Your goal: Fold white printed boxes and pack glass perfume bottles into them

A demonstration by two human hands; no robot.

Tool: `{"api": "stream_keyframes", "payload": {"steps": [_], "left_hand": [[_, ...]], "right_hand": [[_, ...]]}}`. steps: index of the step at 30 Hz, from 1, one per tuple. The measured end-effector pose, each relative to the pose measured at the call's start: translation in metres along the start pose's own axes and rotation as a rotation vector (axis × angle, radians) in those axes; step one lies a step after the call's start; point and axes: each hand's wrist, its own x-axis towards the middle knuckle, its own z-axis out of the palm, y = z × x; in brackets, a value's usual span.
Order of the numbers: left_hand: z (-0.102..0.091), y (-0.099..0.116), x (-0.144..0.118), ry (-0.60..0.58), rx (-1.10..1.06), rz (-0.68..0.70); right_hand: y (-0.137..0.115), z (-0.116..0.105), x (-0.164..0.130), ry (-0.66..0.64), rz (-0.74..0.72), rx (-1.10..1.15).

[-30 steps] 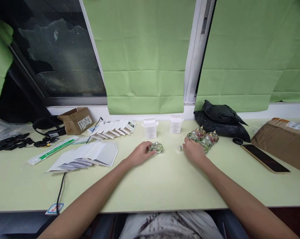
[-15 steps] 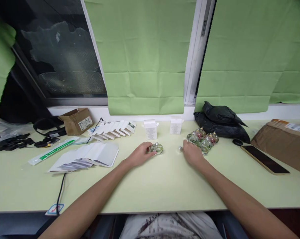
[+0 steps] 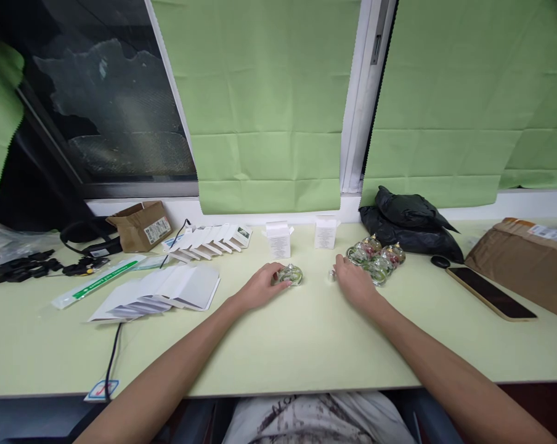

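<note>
On the table my left hand [image 3: 265, 285] has its fingers and thumb curled round a clear round ornament [image 3: 291, 275] with green inside. My right hand [image 3: 356, 282] rests to the right, fingers bent and closed at the side of a small silver cap [image 3: 331, 276]; part of the grip is hidden behind the hand. Just beyond that hand lies a cluster of clear ornaments [image 3: 379, 269], some green and some reddish with gold tops. Two small white boxes, the left one [image 3: 279, 240] and the right one [image 3: 325, 234], stand upright with their top flaps open.
Flattened white boxes lie in two rows at left, a near row [image 3: 167, 290] and a far row [image 3: 209, 242]. An open brown carton [image 3: 140, 227] stands behind them. At right are black plastic bags [image 3: 408, 225], a phone [image 3: 491, 293] and a large brown parcel [image 3: 523, 265].
My right hand has shifted slightly left, up to the silver cap, which has moved a little. My left hand stays on its ornament.
</note>
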Motion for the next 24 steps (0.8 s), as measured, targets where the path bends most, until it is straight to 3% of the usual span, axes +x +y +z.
{"api": "stream_keyframes", "payload": {"steps": [3, 6, 8, 11, 16, 24], "left_hand": [[0.002, 0.002, 0.000, -0.066, 0.023, 0.029], [0.004, 0.004, 0.001, -0.065, 0.029, 0.032], [0.006, 0.004, 0.001, -0.065, 0.028, 0.041], [0.009, 0.006, 0.000, -0.066, 0.013, 0.070], [0.009, 0.014, -0.003, -0.053, -0.007, 0.104], [0.009, 0.022, -0.005, -0.043, -0.024, 0.112]], "right_hand": [[-0.003, -0.007, -0.001, 0.156, -0.042, 0.092], [-0.008, -0.010, -0.005, 0.299, -0.219, 0.324], [-0.014, -0.009, -0.009, 0.324, -0.349, 0.518], [-0.022, -0.006, -0.016, 0.265, -0.454, 0.729], [-0.028, -0.004, -0.019, 0.190, -0.405, 0.900], [-0.027, 0.002, -0.013, 0.177, -0.301, 1.084]]}}
